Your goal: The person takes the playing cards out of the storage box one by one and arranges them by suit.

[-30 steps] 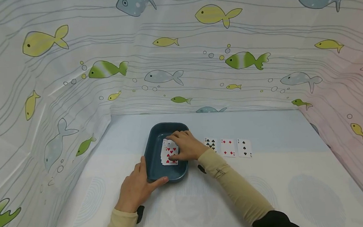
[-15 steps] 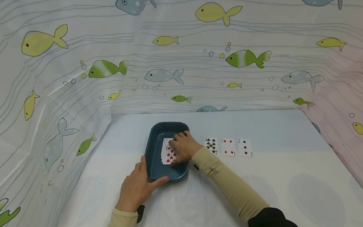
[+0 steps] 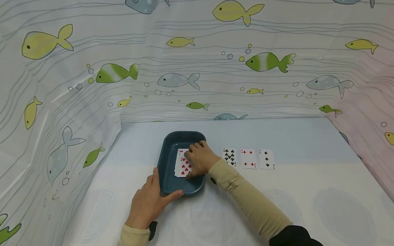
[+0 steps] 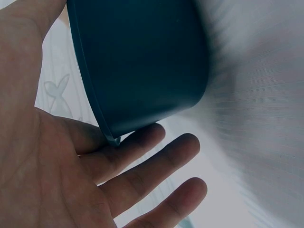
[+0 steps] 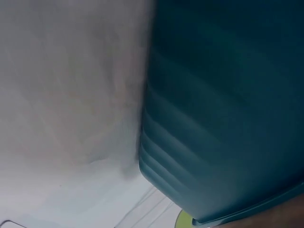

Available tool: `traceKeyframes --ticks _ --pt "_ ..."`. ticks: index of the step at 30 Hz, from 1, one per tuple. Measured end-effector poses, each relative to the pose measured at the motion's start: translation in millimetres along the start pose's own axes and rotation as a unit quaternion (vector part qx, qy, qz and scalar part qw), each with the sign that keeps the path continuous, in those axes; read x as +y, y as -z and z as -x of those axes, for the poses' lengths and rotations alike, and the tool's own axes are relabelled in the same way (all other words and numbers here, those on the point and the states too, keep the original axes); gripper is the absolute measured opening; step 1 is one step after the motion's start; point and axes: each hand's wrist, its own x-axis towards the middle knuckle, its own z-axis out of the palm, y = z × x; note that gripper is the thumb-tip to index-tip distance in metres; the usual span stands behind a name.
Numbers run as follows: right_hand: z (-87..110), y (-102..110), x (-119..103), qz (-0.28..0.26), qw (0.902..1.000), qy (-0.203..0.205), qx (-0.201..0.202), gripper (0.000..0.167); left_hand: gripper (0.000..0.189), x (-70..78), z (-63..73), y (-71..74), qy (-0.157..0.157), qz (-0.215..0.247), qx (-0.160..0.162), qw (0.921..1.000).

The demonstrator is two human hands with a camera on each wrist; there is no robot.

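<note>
A dark blue-green tray (image 3: 167, 178) with rounded corners stands on the pale table surface. In it lies a small stack of playing cards (image 3: 182, 167), a heart card on top. My left hand (image 3: 146, 204) holds the tray's near left corner, its index finger along the left side and its thumb over the near rim. From the left wrist, straight fingers (image 4: 147, 178) show spread beside the tray's wall. Reaching over the right rim, my right hand (image 3: 202, 159) curls at the stack's right side, thumb at the near edge. Its fingertips are partly hidden. In the right wrist view the tray wall (image 5: 209, 128) fills most of the picture.
To the right of the tray, face up in a row, lie a nine of clubs (image 3: 229, 157), a four of diamonds (image 3: 248, 158) and a low spade card (image 3: 266, 159). A fish-patterned sheet (image 3: 213, 68) rises behind and at both sides.
My right hand has shifted slightly left, then settled, its thumb moving off the cards' face to the near right edge. The left hand and tray have stayed put; the head view has tilted slightly.
</note>
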Motion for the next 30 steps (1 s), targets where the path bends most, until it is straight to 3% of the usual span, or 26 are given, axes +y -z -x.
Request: traceKeyframes --ticks 11,30 --pt "0.2 -1.6 2.8 -0.012 0.9999 0.003 0.0 0.084 0.128 1.1 0.2 0.3 -0.001 -0.001 0.003 1.0" --pt "2.3 -2.4 4.0 -0.052 0.998 0.006 0.036 0.088 0.131 1.3 0.7 1.3 0.001 -0.008 -0.002 1.0"
